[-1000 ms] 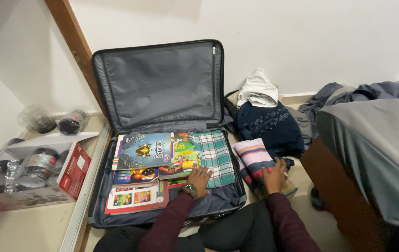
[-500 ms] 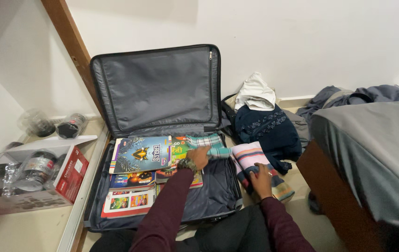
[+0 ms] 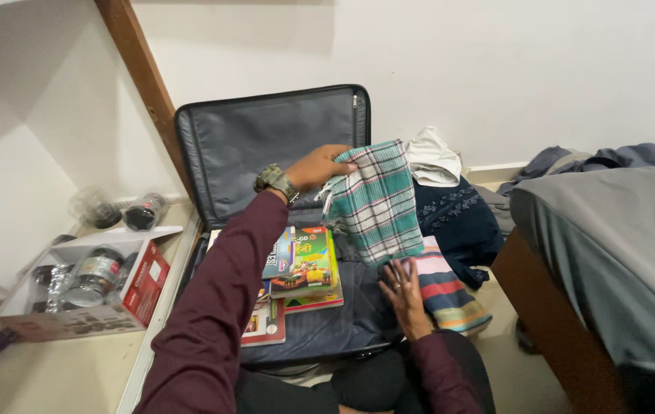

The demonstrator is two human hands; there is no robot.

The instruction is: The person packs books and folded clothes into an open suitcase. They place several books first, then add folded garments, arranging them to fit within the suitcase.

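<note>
so the left hand (image 3: pixel 320 167) is up in the air over the open suitcase (image 3: pixel 266 138), fingers pinched shut on the top edge of a green and white plaid cloth (image 3: pixel 377 203), which hangs limp below and to the right of the grip, soft woven stuff with a fringed edge. right hand (image 3: pixel 404 287) lies flat, fingers spread, holding nothing, pressing on a folded striped cloth (image 3: pixel 446 295) just beside the suitcase. glossy colourful books (image 3: pixel 304 264) are stacked inside the case on its dark grey lining.
</note>
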